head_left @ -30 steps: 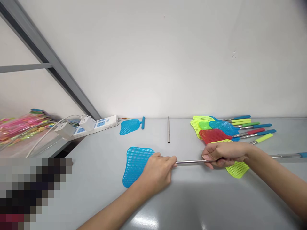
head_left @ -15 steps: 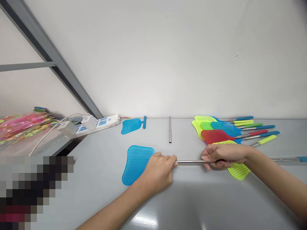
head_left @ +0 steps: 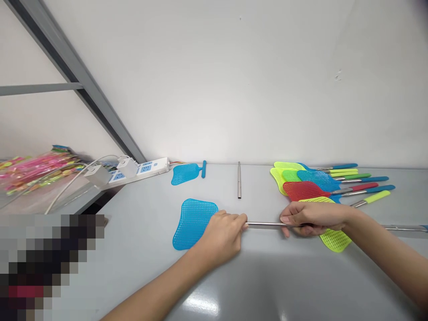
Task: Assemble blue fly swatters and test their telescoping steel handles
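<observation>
A blue fly swatter (head_left: 194, 225) with a perforated head lies across my front, its metal telescopic rod running to the right. My left hand (head_left: 225, 232) is closed around the neck, just right of the head. Farther along, my right hand (head_left: 307, 218) grips the rod with thumb and fingers. The rod passes behind my right wrist and shows again at the right edge, where a bit of blue handle appears. A yellow-green fly swatter head (head_left: 336, 240) lies partly under my right hand.
Several colourful fly swatters, one with a red head (head_left: 301, 191), are piled at the back right. A loose metal rod (head_left: 239, 180) and a blue swatter head with a separate handle (head_left: 185, 174) lie near the wall. A power strip (head_left: 147, 171) and plastic-wrapped goods (head_left: 40, 169) are at left.
The camera view has shifted slightly, so the table things appear a little farther right. The blue swatter head is tilted slightly differently. Both hands keep their grip.
</observation>
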`<state>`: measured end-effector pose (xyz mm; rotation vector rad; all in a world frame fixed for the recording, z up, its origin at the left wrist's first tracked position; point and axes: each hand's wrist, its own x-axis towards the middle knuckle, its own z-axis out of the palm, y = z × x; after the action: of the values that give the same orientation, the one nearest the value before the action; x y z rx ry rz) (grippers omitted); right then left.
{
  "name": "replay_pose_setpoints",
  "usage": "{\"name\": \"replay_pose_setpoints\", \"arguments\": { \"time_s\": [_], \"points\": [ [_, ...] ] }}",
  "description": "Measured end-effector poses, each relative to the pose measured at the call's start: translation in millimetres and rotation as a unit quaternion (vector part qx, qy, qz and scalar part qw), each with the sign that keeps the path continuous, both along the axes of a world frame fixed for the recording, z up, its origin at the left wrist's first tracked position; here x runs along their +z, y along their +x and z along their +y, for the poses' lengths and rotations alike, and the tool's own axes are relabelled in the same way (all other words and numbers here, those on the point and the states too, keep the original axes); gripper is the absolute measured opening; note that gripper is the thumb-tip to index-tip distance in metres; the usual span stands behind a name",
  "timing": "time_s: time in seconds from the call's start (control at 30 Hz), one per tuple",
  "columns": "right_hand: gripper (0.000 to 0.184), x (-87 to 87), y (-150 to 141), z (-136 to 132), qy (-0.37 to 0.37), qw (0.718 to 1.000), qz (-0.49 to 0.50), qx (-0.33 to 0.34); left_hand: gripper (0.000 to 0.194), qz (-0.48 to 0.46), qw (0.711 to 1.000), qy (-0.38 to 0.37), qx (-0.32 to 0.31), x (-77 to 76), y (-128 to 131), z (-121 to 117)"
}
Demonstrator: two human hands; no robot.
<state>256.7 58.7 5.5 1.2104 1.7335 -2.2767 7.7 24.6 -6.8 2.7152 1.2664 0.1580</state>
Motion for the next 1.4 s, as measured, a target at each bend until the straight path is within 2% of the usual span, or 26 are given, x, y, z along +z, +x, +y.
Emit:
{"name": "replay_pose_setpoints", "arguments": {
  "time_s": [0.67, 1.2, 1.4],
  "points": [
    [0.035, -4.9, -4.1, 0.4, 0.035, 0.999, -0.029, -0.002, 0.022, -0.015, 1.0, -0.004, 0.01, -1.1, -2.7, 3.6],
    [0.032, -3.9, -5.1, -0.8, 0.046, 0.999, -0.018, 0.004, 0.021, -0.031, 0.999, -0.009, 0.026, 1.4, -4.2, 3.5],
    [0.039, -2.2, -3.7, -0.7, 0.071, 0.997, -0.038, 0.01, 0.021, -0.055, 0.998, -0.016, 0.027, 0.4, -4.8, 3.3]
  ]
}}
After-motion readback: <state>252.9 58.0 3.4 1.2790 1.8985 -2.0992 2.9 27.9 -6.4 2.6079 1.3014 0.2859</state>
